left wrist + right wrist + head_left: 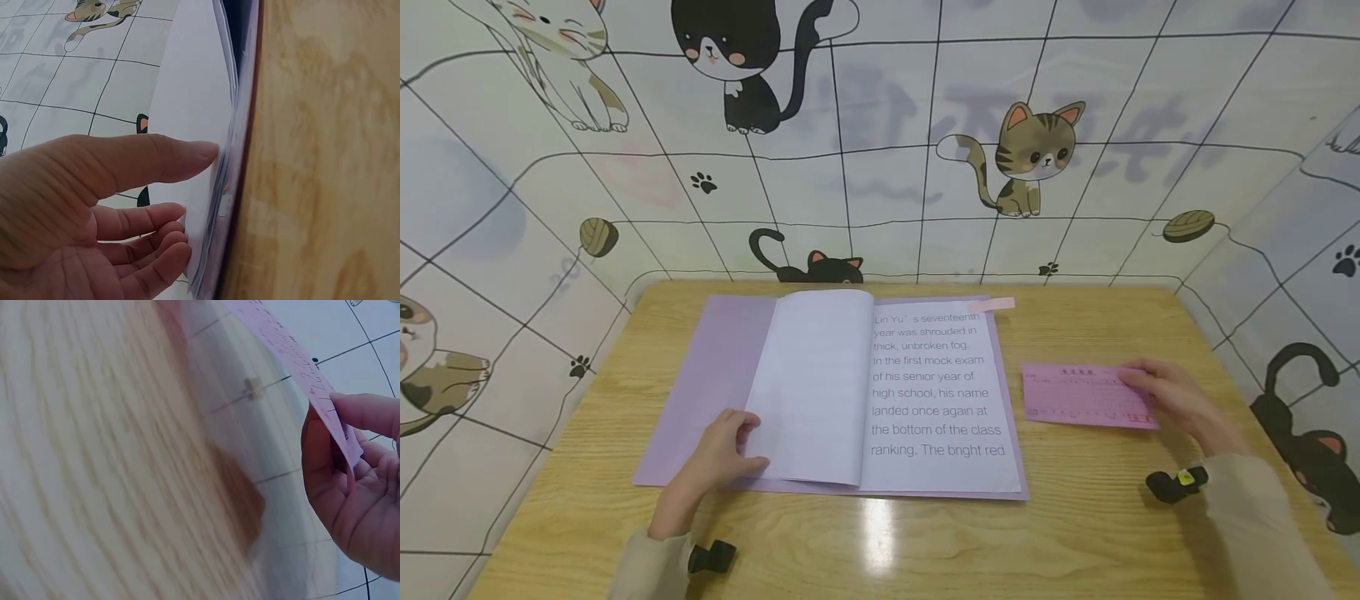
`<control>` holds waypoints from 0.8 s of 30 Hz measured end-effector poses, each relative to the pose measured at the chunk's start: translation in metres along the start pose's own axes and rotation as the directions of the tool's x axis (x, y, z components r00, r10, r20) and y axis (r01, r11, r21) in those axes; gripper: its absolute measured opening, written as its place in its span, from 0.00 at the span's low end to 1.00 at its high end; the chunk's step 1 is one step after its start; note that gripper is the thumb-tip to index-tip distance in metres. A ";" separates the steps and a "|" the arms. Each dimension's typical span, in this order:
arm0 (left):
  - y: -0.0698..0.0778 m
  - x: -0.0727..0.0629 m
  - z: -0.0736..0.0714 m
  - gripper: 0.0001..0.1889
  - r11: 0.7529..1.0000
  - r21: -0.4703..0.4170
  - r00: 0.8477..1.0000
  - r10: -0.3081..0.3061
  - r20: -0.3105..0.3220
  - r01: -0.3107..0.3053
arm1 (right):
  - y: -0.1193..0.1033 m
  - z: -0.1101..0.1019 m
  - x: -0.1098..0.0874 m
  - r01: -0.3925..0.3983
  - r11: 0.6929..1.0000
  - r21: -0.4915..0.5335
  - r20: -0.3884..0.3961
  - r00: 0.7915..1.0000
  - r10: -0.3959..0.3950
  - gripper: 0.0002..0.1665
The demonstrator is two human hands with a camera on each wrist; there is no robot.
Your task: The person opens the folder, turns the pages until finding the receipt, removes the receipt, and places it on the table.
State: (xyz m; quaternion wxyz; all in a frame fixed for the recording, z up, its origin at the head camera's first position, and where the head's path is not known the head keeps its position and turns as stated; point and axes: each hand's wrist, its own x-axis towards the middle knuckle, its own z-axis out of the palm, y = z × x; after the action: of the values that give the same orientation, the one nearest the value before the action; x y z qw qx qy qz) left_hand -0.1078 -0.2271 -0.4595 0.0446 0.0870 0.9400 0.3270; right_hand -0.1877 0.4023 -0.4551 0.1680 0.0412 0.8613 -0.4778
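An open booklet with a purple cover (pixel 718 367) lies on the table, its left page (pixel 812 387) blank and its right page (pixel 936 392) printed with large English text. My left hand (pixel 726 446) rests at the blank page's lower left edge. In the left wrist view, the thumb (pixel 181 159) and fingertips touch the paper, spread apart from each other. To the right of the booklet, my right hand (pixel 1172 400) pinches the right end of a pink printed slip (pixel 1078 396). The right wrist view shows the slip (pixel 300 369) between thumb and fingers, raised off the tabletop.
A pale pink tab (pixel 1000 304) sticks out from the right page's top corner. The light wood table (pixel 940 550) extends around the booklet. Behind it hangs a white gridded backdrop (pixel 887 100) with cartoon cats. Both wrists carry small black devices (pixel 711 557).
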 end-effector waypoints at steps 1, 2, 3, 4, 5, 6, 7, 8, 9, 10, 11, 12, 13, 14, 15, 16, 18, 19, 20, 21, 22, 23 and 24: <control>0.000 0.000 0.000 0.26 1.000 0.000 1.000 -0.001 0.001 0.001 | 0.001 -0.001 0.000 0.000 1.000 -0.010 0.001 1.000 0.000 0.34; -0.001 0.000 0.000 0.26 1.000 0.001 1.000 -0.001 0.001 0.001 | 0.003 -0.002 -0.001 0.001 1.000 -0.022 0.001 1.000 -0.001 0.33; -0.001 0.001 0.000 0.26 1.000 0.000 1.000 -0.003 0.001 0.003 | 0.004 -0.002 -0.001 0.003 1.000 -0.027 0.002 1.000 -0.003 0.32; -0.001 0.001 0.000 0.26 1.000 0.000 1.000 -0.003 0.002 0.003 | 0.005 -0.002 -0.001 0.005 0.999 -0.045 -0.001 1.000 -0.005 0.32; -0.001 0.001 0.000 0.26 1.000 0.001 1.000 -0.003 0.002 0.003 | 0.005 -0.003 -0.002 0.004 0.998 -0.063 -0.007 1.000 -0.005 0.31; -0.001 0.001 0.000 0.26 1.000 0.002 1.000 -0.002 0.003 0.002 | 0.006 -0.003 -0.002 0.005 0.996 -0.085 -0.012 1.000 -0.006 0.31; -0.001 0.001 0.000 0.26 1.000 0.004 1.000 0.002 0.003 -0.002 | 0.006 -0.002 -0.003 0.005 0.994 -0.105 -0.018 1.000 -0.007 0.31; -0.001 0.001 0.000 0.26 1.000 0.003 1.000 0.002 0.003 -0.002 | 0.006 -0.002 -0.003 0.005 0.992 -0.128 -0.024 1.000 -0.008 0.31; -0.001 0.001 0.000 0.26 1.000 0.004 1.000 0.003 0.003 -0.003 | 0.006 -0.001 -0.003 0.006 0.987 -0.158 -0.034 0.999 -0.012 0.31; -0.001 0.001 0.000 0.26 1.000 0.004 1.000 0.003 0.002 -0.003 | 0.005 0.000 -0.003 0.010 0.984 -0.177 -0.041 0.999 -0.017 0.31; 0.000 0.001 0.000 0.26 1.000 0.002 1.000 0.003 0.003 -0.003 | 0.005 0.001 -0.002 0.012 0.980 -0.197 -0.049 0.999 -0.023 0.30; 0.000 0.001 0.000 0.26 1.000 0.000 1.000 0.003 0.004 -0.003 | 0.004 0.002 -0.002 0.019 0.975 -0.222 -0.056 0.998 -0.032 0.29; 0.000 0.001 0.000 0.26 1.000 0.000 1.000 0.002 0.005 -0.002 | 0.004 0.003 -0.001 0.023 0.968 -0.249 -0.066 0.997 -0.040 0.29; 0.000 0.001 0.000 0.26 1.000 -0.001 1.000 -0.003 0.006 0.003 | 0.004 0.004 0.000 0.025 0.961 -0.276 -0.077 0.996 -0.048 0.28; 0.000 0.001 0.000 0.26 1.000 -0.001 1.000 -0.005 0.006 0.005 | 0.004 0.005 0.002 0.029 0.955 -0.294 -0.086 0.995 -0.057 0.27; 0.000 0.001 0.000 0.26 1.000 -0.001 1.000 -0.007 0.008 0.007 | 0.003 0.006 0.003 0.029 0.953 -0.300 -0.091 0.994 -0.059 0.26; 0.000 0.001 0.000 0.26 1.000 0.002 1.000 -0.012 0.012 0.012 | 0.002 0.007 0.005 0.029 0.938 -0.344 -0.113 0.991 -0.072 0.23; 0.000 0.001 0.000 0.26 1.000 0.004 1.000 -0.014 0.014 0.014 | 0.001 0.008 0.006 0.030 0.933 -0.358 -0.121 0.990 -0.078 0.22; 0.000 0.001 0.000 0.26 1.000 0.004 1.000 -0.018 0.015 0.018 | 0.000 0.009 0.007 0.037 0.926 -0.375 -0.129 0.987 -0.092 0.20; 0.000 0.001 0.000 0.26 1.000 0.005 1.000 -0.018 0.016 0.018 | -0.001 0.010 0.008 0.049 0.919 -0.392 -0.131 0.985 -0.109 0.19; 0.000 0.001 -0.001 0.26 1.000 0.005 1.000 -0.019 0.017 0.019 | -0.003 0.011 0.009 0.061 0.909 -0.412 -0.133 0.983 -0.126 0.17; 0.000 0.001 -0.001 0.26 1.000 0.005 1.000 -0.020 0.017 0.020 | -0.004 0.012 0.010 0.073 0.896 -0.438 -0.136 0.980 -0.147 0.16; 0.000 0.001 -0.001 0.26 1.000 0.005 1.000 -0.021 0.017 0.021 | -0.005 0.013 0.011 0.084 0.887 -0.454 -0.136 0.977 -0.163 0.15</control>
State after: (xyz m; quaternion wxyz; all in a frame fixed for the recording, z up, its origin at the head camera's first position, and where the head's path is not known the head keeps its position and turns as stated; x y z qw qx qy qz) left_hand -0.1092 -0.2273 -0.4585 0.0557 0.0800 0.9411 0.3237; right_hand -0.1958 0.3879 -0.4607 0.0677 -0.0126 0.9597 -0.2725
